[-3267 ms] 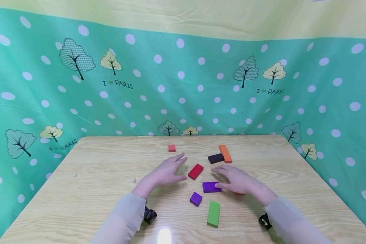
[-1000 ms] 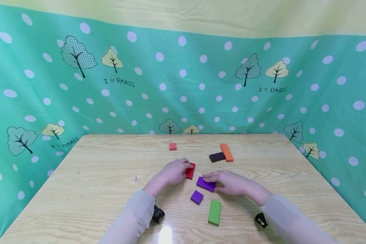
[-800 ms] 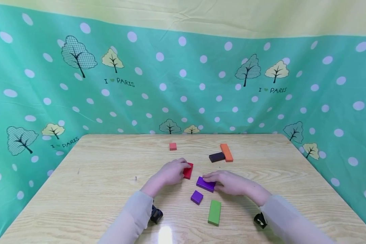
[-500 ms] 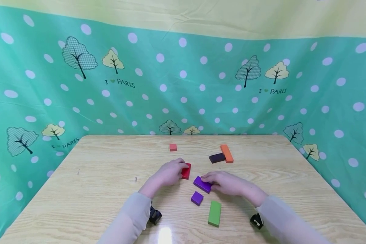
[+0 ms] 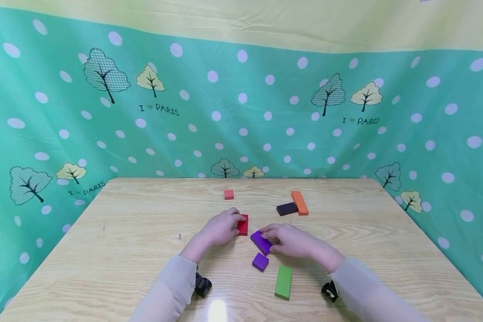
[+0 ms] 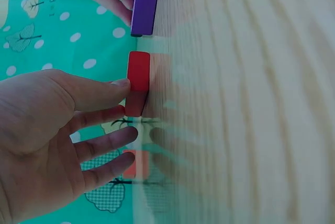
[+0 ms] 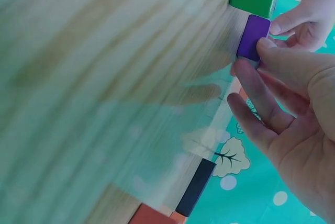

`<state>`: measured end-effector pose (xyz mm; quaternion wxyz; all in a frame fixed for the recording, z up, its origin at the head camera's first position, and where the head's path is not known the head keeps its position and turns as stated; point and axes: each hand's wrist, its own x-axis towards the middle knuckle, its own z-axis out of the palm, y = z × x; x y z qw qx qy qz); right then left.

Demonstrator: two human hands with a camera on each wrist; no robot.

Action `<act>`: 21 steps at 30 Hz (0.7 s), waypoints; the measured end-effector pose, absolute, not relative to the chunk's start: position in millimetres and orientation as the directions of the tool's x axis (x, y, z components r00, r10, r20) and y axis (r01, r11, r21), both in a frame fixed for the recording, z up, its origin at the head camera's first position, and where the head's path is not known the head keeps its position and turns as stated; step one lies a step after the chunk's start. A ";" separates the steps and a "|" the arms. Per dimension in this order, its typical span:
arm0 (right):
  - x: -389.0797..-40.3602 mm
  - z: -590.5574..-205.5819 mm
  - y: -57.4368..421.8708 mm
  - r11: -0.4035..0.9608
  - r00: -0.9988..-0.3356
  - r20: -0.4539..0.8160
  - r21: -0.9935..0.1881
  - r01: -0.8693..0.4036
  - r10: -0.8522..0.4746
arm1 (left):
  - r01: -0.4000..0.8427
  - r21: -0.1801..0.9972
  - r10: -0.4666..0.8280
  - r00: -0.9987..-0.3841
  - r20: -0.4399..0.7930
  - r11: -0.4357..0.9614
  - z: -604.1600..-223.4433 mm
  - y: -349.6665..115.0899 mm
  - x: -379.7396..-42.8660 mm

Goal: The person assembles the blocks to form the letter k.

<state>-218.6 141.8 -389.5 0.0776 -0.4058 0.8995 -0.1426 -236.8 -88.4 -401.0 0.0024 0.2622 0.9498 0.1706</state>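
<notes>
1. The left hand (image 5: 221, 228) pinches the red block (image 5: 244, 225) on the table (image 5: 145, 241).
2. The right hand (image 5: 290, 240) pinches the long purple block (image 5: 259, 243) nearby.
3. The small purple block (image 5: 260, 262) and green block (image 5: 283, 282) lie closer to the person.
4. Farther back is a black block (image 5: 286, 209).

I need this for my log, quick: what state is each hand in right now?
Left hand: pinching the oblong red block.
Right hand: pinching the oblong purple block.

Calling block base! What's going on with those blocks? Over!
Left grip pinching red block. Right grip pinching long purple block. Held blocks apart, nothing between them. Small purple block close to the long one.
</notes>
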 end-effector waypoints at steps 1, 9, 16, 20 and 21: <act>-218.9 -389.3 140.9 0.631 -0.661 -0.023 -0.321 -0.706 -0.750 | 0.497 0.329 0.499 -0.862 0.086 0.803 -401.3 -89.3 -236.7; -219.5 -388.7 133.5 0.630 -0.660 -0.001 -0.300 -0.717 -0.751 | 0.482 0.361 0.485 -0.870 0.088 0.798 -403.9 -97.5 -237.2; -221.3 -391.4 128.5 0.644 -0.686 -0.009 -0.352 -0.679 -0.728 | 0.495 0.379 0.496 -0.862 0.102 0.782 -403.9 -102.7 -236.6; -222.6 -391.9 124.2 0.634 -0.689 0.005 -0.386 -0.670 -0.725 | 0.487 0.393 0.490 -0.866 0.101 0.780 -403.3 -104.5 -236.8; -222.8 -391.6 123.0 0.635 -0.691 0.005 -0.391 -0.666 -0.722 | 0.484 0.397 0.487 -0.868 0.101 0.780 -402.8 -104.8 -236.9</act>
